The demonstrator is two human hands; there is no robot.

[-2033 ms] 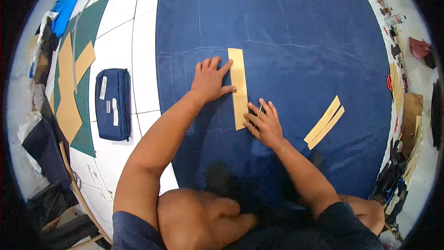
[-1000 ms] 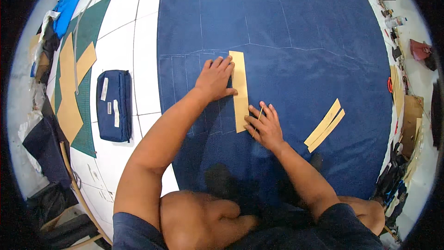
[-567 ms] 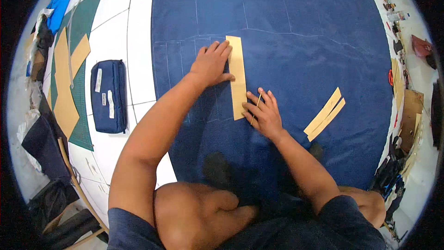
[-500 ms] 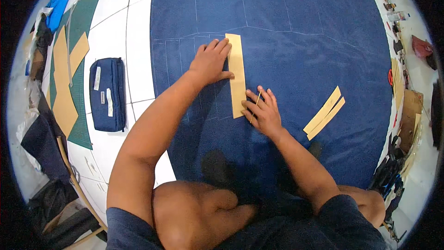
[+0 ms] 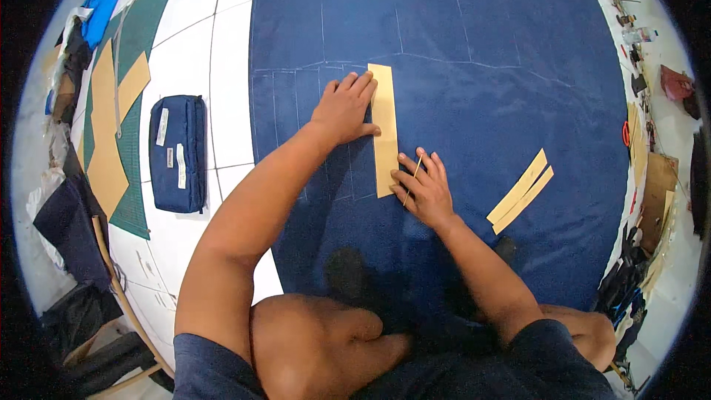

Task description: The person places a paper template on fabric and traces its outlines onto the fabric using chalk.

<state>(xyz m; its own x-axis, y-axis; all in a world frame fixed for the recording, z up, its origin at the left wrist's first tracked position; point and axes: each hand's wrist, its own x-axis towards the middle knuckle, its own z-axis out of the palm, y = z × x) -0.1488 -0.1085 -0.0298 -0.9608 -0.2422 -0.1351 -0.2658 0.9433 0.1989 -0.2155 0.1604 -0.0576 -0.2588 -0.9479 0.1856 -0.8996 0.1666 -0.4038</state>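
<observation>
A narrow tan card strip (image 5: 385,133) lies upright in the picture on dark blue cloth (image 5: 578,111) marked with thin pale lines. My left hand (image 5: 342,111) rests along its left edge, fingertips near the top and the thumb lower down, fingers stretched out. At the strip's lower right edge, my right hand (image 5: 427,194) touches the card with its fingers. A thin yellowish stick (image 5: 414,176) is held across those fingers; its exact kind is too small to tell. Two slimmer tan card strips (image 5: 522,191) lie side by side to the right of my right hand.
A navy zipped pouch (image 5: 178,154) sits on the white tiled floor (image 5: 229,22) at left. Beyond it, larger tan card pieces (image 5: 107,155) and a metal ruler (image 5: 117,104) lie on a green mat (image 5: 141,207). Assorted items and a plastic bottle (image 5: 639,35) line the right side.
The whole scene sits slightly lower and farther right in the picture. Both hands and the card strip keep about the same place on the cloth.
</observation>
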